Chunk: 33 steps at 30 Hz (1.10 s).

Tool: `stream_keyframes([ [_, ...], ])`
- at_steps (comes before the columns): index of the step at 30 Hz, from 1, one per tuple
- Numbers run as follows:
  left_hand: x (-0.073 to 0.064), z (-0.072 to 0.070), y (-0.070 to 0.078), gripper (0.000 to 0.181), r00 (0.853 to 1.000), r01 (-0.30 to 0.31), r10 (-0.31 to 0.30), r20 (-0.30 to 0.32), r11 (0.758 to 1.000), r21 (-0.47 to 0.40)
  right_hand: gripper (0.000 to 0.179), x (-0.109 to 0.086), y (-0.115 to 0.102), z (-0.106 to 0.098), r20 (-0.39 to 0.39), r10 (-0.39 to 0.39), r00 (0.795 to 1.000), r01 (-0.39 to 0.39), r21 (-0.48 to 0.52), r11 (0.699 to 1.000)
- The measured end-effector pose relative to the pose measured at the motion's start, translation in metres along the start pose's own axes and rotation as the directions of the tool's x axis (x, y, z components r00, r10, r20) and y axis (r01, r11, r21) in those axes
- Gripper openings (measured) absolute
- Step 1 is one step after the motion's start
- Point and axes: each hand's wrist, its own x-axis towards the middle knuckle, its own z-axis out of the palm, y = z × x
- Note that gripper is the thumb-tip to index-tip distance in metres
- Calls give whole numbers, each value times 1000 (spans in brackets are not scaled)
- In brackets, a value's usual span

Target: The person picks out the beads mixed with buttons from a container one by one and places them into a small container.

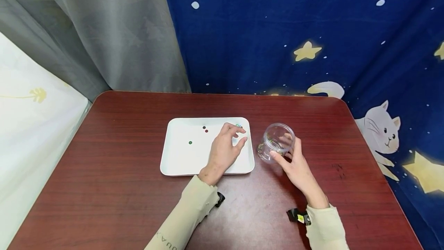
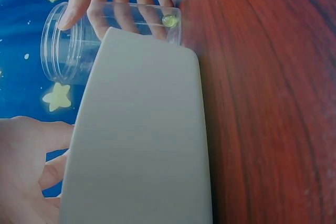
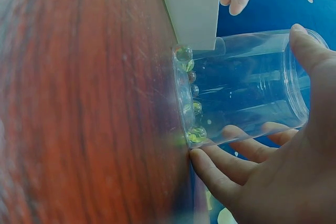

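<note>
A clear plastic jar (image 1: 277, 142) without a lid stands on the table just right of the white tray (image 1: 177, 161). My right hand (image 1: 298, 169) holds it, thumb on the near side and fingers round the far side. Several glass marbles (image 3: 197, 134) lie on the jar's bottom. Over the tray's right part is my left hand (image 1: 223, 149), thumb and forefinger apart with nothing seen between them. Just beyond its fingertips, small marbles (image 1: 237, 125) lie partly hidden at the tray's far right. A dark marble (image 1: 204, 127), a red marble (image 1: 206, 130) and a green marble (image 1: 190, 142) rest farther left.
The tray and jar are on a reddish-brown wooden table (image 1: 114, 173). A grey curtain (image 1: 121, 30) and a blue star-patterned curtain (image 1: 249, 34) hang behind its far edge. White cloth (image 1: 34, 134) hangs on the left.
</note>
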Motion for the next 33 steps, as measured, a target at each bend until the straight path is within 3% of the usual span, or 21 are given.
stream_keyframes([
  [15, 0, 2, -8, 23, 996, 63, -66, 57, 996, 56, 75, 0, 0, -1, 5, 8, 1000, -8, -12, 1000],
  [33, 2, 3, -13, 30, 992, 91, -98, 76, 992, 89, 75, 0, 1, -2, 14, 9, 1000, -9, 1, 1000],
])
